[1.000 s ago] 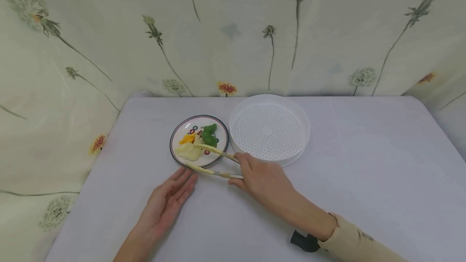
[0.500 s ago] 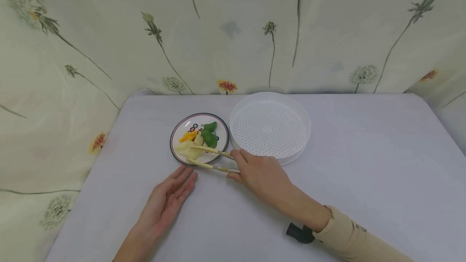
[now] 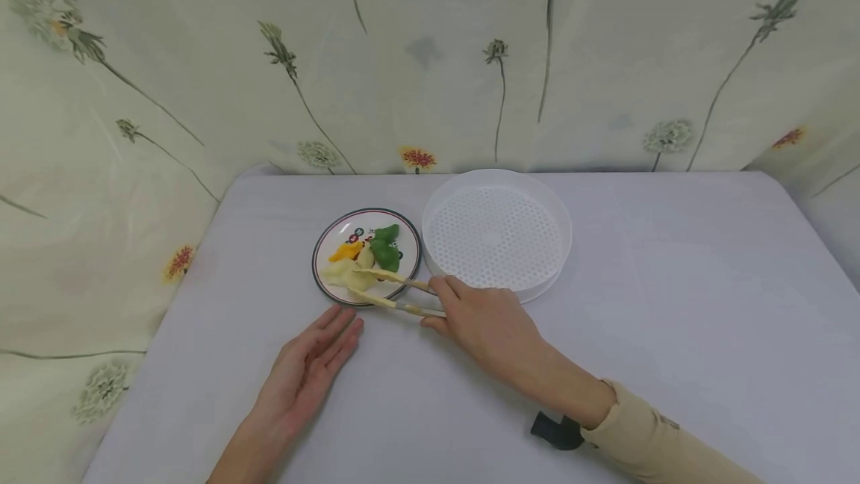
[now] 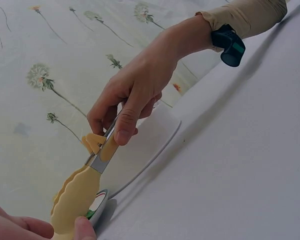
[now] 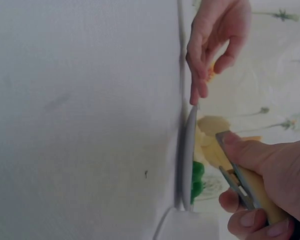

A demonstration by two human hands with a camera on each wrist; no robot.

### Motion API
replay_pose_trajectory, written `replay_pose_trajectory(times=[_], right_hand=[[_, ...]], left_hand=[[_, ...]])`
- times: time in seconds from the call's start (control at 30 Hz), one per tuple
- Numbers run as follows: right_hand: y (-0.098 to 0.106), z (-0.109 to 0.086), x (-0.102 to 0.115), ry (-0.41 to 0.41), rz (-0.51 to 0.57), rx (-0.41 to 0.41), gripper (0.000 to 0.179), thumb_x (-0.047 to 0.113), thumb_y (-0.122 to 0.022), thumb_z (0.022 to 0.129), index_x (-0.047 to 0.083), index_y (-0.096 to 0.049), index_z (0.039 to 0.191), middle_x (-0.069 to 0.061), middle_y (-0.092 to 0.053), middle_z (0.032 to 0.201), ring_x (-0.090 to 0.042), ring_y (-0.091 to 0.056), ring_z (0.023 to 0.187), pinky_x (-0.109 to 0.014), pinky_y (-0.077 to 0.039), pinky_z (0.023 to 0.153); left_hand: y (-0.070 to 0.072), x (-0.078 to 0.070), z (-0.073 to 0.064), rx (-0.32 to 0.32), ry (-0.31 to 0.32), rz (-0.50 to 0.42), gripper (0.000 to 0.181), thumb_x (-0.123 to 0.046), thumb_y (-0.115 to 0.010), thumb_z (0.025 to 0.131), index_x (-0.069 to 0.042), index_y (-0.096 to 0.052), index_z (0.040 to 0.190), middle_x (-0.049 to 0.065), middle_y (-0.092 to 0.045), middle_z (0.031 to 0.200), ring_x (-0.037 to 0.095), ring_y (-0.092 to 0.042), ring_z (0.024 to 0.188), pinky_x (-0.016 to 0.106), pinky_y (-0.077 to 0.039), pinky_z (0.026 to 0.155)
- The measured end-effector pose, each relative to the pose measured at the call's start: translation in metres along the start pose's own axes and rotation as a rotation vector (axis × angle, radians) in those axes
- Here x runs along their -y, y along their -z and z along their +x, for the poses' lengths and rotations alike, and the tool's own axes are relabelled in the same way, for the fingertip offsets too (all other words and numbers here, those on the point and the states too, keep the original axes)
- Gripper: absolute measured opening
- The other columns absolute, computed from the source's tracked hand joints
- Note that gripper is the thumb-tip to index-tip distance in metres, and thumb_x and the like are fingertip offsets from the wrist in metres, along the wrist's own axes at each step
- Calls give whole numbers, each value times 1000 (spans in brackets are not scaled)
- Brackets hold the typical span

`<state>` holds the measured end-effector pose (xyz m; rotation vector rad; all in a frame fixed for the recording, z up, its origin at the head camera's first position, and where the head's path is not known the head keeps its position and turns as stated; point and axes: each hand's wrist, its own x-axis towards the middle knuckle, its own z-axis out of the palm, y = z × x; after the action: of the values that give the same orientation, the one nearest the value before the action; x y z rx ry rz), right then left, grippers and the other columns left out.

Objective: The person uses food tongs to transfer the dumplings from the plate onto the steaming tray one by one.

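Note:
My right hand [image 3: 487,323] grips a pair of tongs [image 3: 416,311] with pale yellow scalloped tips. The tips reach over a round white plate [image 3: 344,232] with a dark rim, on either side of a pale, dumpling-like piece [image 3: 341,272]. Whether they touch it, I cannot tell. Also on the plate lie green pieces [image 3: 386,255], an orange piece [image 3: 346,252] and a small cream piece [image 3: 366,256]. With fingers extended, my left hand [image 3: 305,368] has its fingertips at the plate's near edge. In the right wrist view, the right thumb presses the tongs' handle [image 5: 257,192].
A round white perforated tray [image 3: 497,237] stands right of the plate, close against it. Both sit on a white-covered table [image 3: 672,282], before a flower-patterned cloth [image 3: 430,95]. A black curved object [image 3: 558,432] is at my right wrist.
The tongs' arms have come closer together, and the nearer tip has moved from the plate's front edge inward to the pale piece. My left hand stays in place.

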<state>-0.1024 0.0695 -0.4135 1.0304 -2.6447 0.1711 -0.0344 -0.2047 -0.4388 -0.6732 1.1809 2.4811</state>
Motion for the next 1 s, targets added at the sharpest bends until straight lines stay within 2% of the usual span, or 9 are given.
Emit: replay_pose_trajectory(times=[0.2, 0.3, 0.57, 0.8, 1.0], right_hand=[[12, -2, -5, -46, -13, -6, 50, 56, -65, 92, 16, -56, 121, 7, -69, 95, -7, -42, 45, -22, -30, 38], [21, -4, -9, -85, 0, -6, 50, 56, -66, 92, 16, -56, 120, 7, -67, 93, -7, -38, 44, -21, -26, 38], [37, -8, -28, -200, 19, -19, 54, 52, -64, 94, 10, -54, 127, 3, -66, 94, -10, -38, 45, -21, -26, 36], [40, -14, -45, -261, 21, -68, 53, 45, -70, 93, 4, -54, 122, -1, -61, 85, -12, -27, 43, -21, -20, 36], [37, -17, -51, -309, 15, -59, 50, 44, -67, 95, 2, -55, 120, -1, -52, 75, -12, -23, 42, -22, -17, 35]], left_hand=[[2, 0, 1, 2, 0, 1, 55, -16, -41, 107, -13, -26, 160, 5, -40, 162, 19, -46, 146, 28, -45, 119], [2, 0, 1, 3, 1, -9, 56, -15, -41, 106, -13, -27, 160, 4, -40, 162, 19, -46, 146, 28, -43, 120], [1, 0, 0, 3, 2, -12, 55, -16, -41, 107, -14, -26, 160, 4, -40, 162, 19, -46, 146, 28, -43, 121], [0, 0, 0, -12, 1, -24, 55, -16, -41, 107, -13, -27, 160, 5, -42, 161, 19, -49, 145, 28, -45, 119], [-1, 1, -1, -15, -4, -23, 54, -16, -40, 107, -12, -28, 160, 6, -42, 161, 19, -51, 143, 28, -43, 120]])
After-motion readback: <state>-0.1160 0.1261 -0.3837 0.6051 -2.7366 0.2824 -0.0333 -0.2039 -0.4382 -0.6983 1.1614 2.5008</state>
